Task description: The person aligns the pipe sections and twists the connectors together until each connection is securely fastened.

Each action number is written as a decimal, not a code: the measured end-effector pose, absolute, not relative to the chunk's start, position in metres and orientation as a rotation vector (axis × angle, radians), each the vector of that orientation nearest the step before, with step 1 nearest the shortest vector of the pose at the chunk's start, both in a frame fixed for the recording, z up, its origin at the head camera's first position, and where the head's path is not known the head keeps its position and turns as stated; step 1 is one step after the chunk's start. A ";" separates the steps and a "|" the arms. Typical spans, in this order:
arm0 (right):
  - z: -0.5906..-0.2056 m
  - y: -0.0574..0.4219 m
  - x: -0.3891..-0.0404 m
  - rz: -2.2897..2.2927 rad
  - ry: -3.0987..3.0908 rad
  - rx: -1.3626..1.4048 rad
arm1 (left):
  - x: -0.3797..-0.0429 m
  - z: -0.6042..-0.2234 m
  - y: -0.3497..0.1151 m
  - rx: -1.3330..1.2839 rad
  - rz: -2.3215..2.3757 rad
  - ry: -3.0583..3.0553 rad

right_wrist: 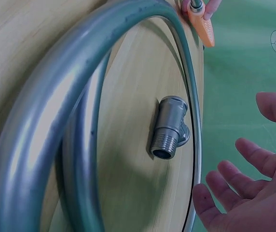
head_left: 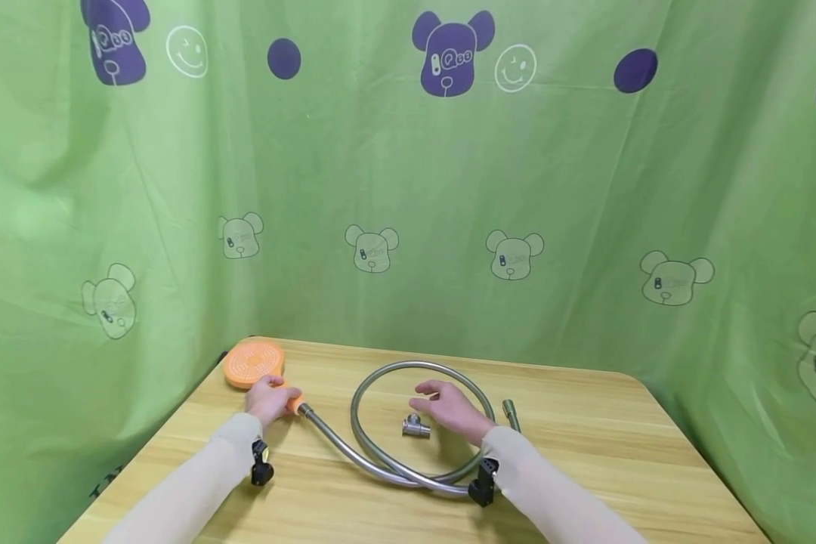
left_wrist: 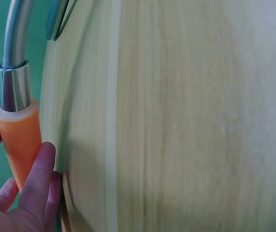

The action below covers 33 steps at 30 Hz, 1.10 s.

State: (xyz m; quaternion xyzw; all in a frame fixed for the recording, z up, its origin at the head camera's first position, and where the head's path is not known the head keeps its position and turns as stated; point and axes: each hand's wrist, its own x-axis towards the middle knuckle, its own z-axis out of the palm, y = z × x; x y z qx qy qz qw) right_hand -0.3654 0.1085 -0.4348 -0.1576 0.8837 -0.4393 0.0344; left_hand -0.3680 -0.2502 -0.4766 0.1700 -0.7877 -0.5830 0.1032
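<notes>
An orange shower head (head_left: 253, 364) lies at the table's far left, its dotted spray face up. My left hand (head_left: 268, 401) holds its handle (left_wrist: 20, 137), thumb and fingers around it. A metal shower hose (head_left: 343, 444) joins the handle and loops across the middle of the table. Inside the loop lies a small silver tee-shaped fitting (head_left: 415, 428); in the right wrist view its threaded end (right_wrist: 164, 142) shows. Over the loop hovers my right hand (head_left: 452, 412), fingers spread and holding nothing, just beside the fitting and apart from it.
The hose's free end, a metal nut (head_left: 510, 412), lies right of my right hand. Green curtains (head_left: 435, 310) with bear prints hang behind and at both sides of the wooden table (head_left: 605, 453).
</notes>
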 end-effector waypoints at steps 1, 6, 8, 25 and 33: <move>-0.434 0.109 -0.365 -1.351 2.716 -0.476 | -0.367 -0.476 -0.250 0.506 -1.710 -2.334; -0.433 0.116 -0.364 -1.352 2.726 -0.446 | -0.366 -0.473 -0.247 0.512 -1.639 -2.390; -0.433 0.118 -0.364 -1.355 2.731 -0.435 | -0.366 -0.473 -0.247 0.513 -1.579 -2.426; -0.435 0.140 -0.368 -1.327 2.761 -0.367 | -0.367 -0.464 -0.247 0.378 -0.988 -2.714; -0.434 0.150 -0.369 -1.284 2.792 -0.348 | -0.365 -0.459 -0.240 0.348 -0.851 -2.721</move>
